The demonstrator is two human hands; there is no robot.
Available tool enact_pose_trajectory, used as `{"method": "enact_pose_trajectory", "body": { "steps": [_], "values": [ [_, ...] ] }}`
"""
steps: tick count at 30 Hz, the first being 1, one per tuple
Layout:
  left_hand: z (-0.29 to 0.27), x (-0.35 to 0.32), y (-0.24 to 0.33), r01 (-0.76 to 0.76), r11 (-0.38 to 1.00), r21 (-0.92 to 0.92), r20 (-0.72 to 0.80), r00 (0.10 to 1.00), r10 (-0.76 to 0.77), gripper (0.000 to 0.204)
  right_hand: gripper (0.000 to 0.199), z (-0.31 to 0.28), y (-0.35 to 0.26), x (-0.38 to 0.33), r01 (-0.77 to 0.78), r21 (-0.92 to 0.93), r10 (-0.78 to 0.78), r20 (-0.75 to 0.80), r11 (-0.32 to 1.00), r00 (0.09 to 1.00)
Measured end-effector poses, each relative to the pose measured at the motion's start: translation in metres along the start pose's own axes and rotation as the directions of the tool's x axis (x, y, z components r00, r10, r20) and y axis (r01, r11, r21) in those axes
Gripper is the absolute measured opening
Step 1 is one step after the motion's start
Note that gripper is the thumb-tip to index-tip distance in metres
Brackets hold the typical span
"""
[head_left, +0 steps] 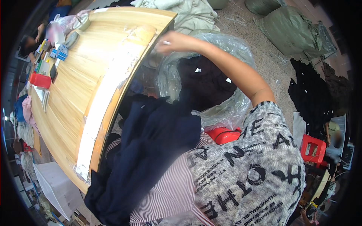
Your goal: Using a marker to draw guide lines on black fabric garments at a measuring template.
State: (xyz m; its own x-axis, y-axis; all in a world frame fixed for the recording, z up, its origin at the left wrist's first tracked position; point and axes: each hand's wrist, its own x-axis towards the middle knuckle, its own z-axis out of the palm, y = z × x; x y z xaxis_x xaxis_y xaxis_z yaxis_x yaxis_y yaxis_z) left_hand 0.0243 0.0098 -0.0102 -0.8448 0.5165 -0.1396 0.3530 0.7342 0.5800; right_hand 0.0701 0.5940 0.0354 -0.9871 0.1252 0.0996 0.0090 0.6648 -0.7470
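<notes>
Right hand raised at far edge of clear plastic bag, fingers pinched on small white object. Bag holds dark garments, right of wooden table. Navy garment draped near, over lap. Left hand out of sight; grip cannot be told. Red stool at right.

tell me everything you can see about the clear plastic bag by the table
The clear plastic bag is large, thin and crinkled, glossy where light hits it. Its mouth gapes open upward, beside the wooden table's curved edge. Inside lie dark garments with small white tags. The right hand reaches over its far rim, pinching something small and white. A navy garment overlaps its near side, and a red object shows just below it.
</notes>
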Motion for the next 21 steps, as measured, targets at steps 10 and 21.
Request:
{"method": "enact_pose_trajectory", "body": {
  "steps": [10,21],
  "values": [
    [-0.045,-0.075,-0.033,0.681,0.723,0.120,-0.153,0.732,-0.664,0.016,0.056,0.167,0.195,-0.126,-0.911,-0.014,0.891,-0.205,0.412,0.406],
    [-0.048,0.047,0.134,-0.042,0.843,-0.536,-0.057,0.998,0.014,0.014,0.016,0.085,0.053,-0.206,-0.248,0.793,0.716,-0.306,0.556,0.628]
  ]
}}
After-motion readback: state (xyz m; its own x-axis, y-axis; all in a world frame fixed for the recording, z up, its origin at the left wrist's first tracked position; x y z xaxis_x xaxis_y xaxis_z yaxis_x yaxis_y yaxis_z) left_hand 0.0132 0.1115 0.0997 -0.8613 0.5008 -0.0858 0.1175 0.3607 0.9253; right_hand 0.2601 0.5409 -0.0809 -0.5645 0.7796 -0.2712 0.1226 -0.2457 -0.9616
